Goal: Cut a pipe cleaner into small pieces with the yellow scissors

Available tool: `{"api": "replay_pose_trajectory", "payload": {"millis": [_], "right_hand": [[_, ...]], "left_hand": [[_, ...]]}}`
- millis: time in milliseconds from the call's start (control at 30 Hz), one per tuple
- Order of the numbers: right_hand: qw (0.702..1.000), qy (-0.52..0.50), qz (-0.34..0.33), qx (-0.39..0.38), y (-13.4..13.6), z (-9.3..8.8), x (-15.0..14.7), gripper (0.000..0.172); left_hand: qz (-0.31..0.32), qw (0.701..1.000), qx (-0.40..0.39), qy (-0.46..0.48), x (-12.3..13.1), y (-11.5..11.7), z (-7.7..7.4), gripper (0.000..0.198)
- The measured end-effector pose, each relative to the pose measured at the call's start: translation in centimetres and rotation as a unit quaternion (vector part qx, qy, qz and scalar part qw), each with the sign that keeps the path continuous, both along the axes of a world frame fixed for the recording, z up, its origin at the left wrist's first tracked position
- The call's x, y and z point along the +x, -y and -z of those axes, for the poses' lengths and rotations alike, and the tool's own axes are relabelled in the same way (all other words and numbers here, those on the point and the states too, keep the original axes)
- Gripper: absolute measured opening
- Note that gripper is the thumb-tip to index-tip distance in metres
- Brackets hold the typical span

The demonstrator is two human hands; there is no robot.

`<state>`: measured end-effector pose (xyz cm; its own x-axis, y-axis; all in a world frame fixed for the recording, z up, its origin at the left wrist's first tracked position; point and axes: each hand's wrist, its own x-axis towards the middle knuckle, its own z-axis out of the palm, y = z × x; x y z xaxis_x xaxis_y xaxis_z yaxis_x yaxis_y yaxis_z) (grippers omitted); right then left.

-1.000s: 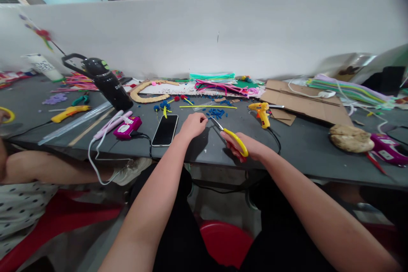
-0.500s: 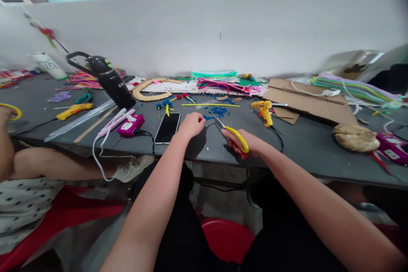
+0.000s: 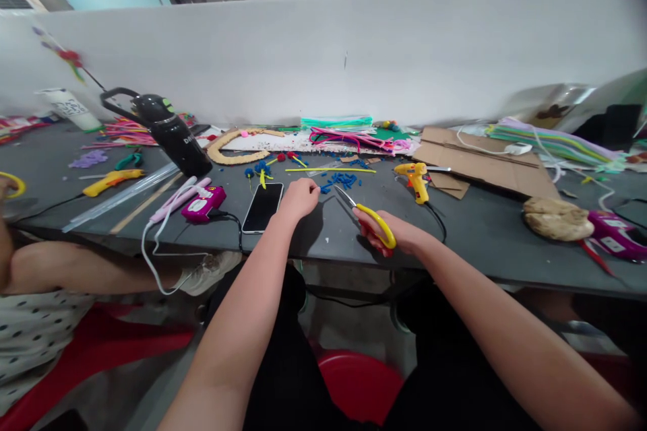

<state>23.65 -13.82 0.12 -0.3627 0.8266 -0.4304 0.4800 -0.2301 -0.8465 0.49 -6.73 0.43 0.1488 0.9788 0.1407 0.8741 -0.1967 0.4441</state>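
Note:
My left hand (image 3: 302,197) is closed in a pinch above the table, just right of a phone (image 3: 263,208). A short bit of blue pipe cleaner shows at its fingertips; the rest is hidden by the fingers. In my right hand (image 3: 391,231) are scissors (image 3: 380,223) with yellow and red handles, their blades pointing up and left towards the left fingertips without touching them. A scatter of cut blue pipe cleaner pieces (image 3: 346,180) lies just beyond the blades. Behind those pieces a yellow pipe cleaner (image 3: 331,170) lies straight across the table.
A yellow glue gun (image 3: 415,180) lies right of the scissors, before cardboard (image 3: 480,155). To the left stand a black bottle (image 3: 176,141) and a purple box (image 3: 203,205) with cables. Pipe cleaner bundles (image 3: 336,122) line the back. Another person's leg (image 3: 85,264) is at far left.
The scissors' blades have come away from the blue pipe cleaner at my left fingertips, where less blue now sticks out. The whole view has shifted slightly.

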Motion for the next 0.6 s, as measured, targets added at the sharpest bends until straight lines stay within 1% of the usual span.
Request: {"api": "replay_pose_trajectory", "payload": {"millis": [100, 200, 367, 600], "right_hand": [[1.000, -0.016, -0.009, -0.023, 0.0, -0.2, 0.3, 0.065], [0.999, -0.015, -0.015, -0.030, -0.1, -0.1, 0.4, 0.066], [0.999, -0.007, -0.010, -0.030, -0.2, 0.1, 0.3, 0.067], [0.999, -0.016, -0.007, -0.032, 0.0, -0.3, 0.2, 0.066]], "left_hand": [[-0.003, 1.000, 0.005, 0.004, 0.3, 0.0, 0.1, 0.026], [-0.004, 1.000, 0.003, 0.011, 0.7, 0.1, 0.1, 0.026], [0.006, 1.000, -0.001, 0.023, 1.4, 0.2, -0.1, 0.025], [0.021, 1.000, 0.000, 0.016, 1.4, 0.5, -0.3, 0.025]]}}
